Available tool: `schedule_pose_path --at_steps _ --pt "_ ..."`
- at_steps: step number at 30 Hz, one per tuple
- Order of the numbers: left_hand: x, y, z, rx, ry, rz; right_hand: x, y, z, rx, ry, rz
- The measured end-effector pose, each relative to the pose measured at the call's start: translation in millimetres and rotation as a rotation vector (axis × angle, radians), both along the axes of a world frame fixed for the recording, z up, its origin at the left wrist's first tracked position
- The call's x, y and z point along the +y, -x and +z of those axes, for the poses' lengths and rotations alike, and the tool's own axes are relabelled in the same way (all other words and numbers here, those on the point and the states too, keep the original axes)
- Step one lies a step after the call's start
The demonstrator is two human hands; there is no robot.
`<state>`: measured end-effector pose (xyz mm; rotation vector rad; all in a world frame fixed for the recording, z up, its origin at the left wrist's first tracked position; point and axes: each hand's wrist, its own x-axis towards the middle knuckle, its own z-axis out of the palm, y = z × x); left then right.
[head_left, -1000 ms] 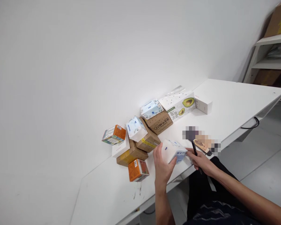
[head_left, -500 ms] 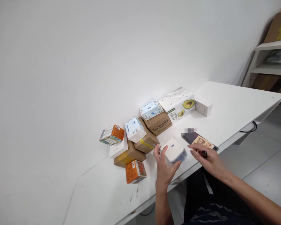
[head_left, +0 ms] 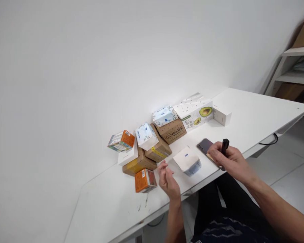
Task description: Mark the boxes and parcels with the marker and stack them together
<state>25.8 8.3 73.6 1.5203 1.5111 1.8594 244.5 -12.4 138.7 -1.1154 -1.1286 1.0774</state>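
My left hand [head_left: 168,180] is raised just left of a white pack, apart from it. Its fingers are loosely bent with nothing in them. The white pack [head_left: 186,158], with a bluish wrapped side and a small blue mark on top, rests on the white table [head_left: 111,206]. My right hand [head_left: 230,162] grips a black marker pen [head_left: 225,145], which stands roughly upright out of the fist. Beneath that hand lies a phone [head_left: 204,145], its right part mostly covered; whether the hand touches it I cannot tell.
Along the wall stand brown cartons [head_left: 172,131], blue-patterned packs [head_left: 164,115], an avocado box [head_left: 197,113], a small white box [head_left: 221,115] and orange boxes [head_left: 142,182]. A shelf [head_left: 297,77] is at the right. A cable [head_left: 272,140] hangs at the table's front edge.
My left hand has let go of the white pack and moved left. My right hand has closed into a fist around the marker pen, which now points up, and covers more of the phone.
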Motion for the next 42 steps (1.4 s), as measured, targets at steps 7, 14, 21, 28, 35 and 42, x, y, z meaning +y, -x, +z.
schedule_pose_path --at_steps 7,14,21,28,35,42 --pt "-7 -8 -12.0 -0.124 0.035 0.001 -8 7 -22.4 0.435 0.168 -0.054" --pt "-5 -14 -9.4 -0.130 -0.039 -0.024 10 6 23.1 0.473 0.036 -0.047" --pt "-9 -10 -9.0 0.071 -0.176 -0.036 4 -3 29.9 0.101 -0.211 -0.266" --pt "-10 -1 -16.1 0.221 0.125 -0.218 29 -16 -42.8 -0.562 0.198 -0.200" --pt "-3 -10 -27.2 0.326 0.193 -0.301 31 -5 -62.7 -0.573 0.200 -0.136" --pt "-9 -17 -16.9 0.483 -0.122 -0.100 21 -10 -24.7 -0.192 -0.047 -0.439"
